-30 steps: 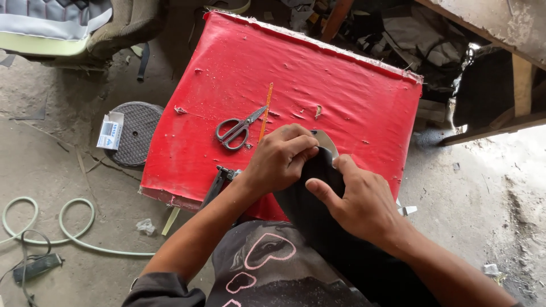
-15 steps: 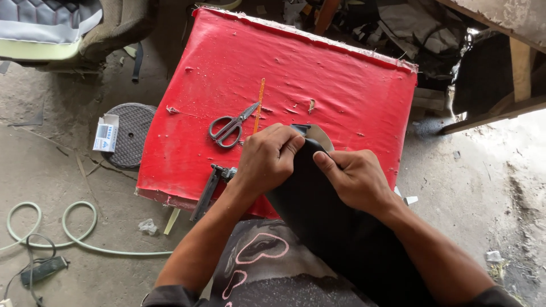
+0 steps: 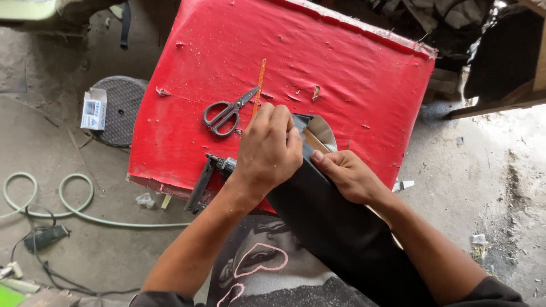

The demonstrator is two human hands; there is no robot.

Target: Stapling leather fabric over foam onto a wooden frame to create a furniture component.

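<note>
A long piece of black material (image 3: 341,233) runs from my lap up onto a red cushion (image 3: 352,74). Its far end is folded back, showing a pale beige underside (image 3: 323,132). My left hand (image 3: 267,150) is closed over that far end, pressing and gripping the black edge. My right hand (image 3: 350,175) pinches the black material just beside it, thumb on top. Dark-handled scissors (image 3: 226,112) lie on the red surface just beyond my left hand, next to a thin orange strip (image 3: 260,82).
A black stapler-like tool (image 3: 206,181) lies at the cushion's near edge by my left wrist. On the concrete floor to the left are a round dark cover (image 3: 120,108) with a small box (image 3: 94,109) and a coiled pale green hose (image 3: 62,196).
Both hands have stayed on the end of the black material, closing in together over its folded tip. The view has shifted slightly.
</note>
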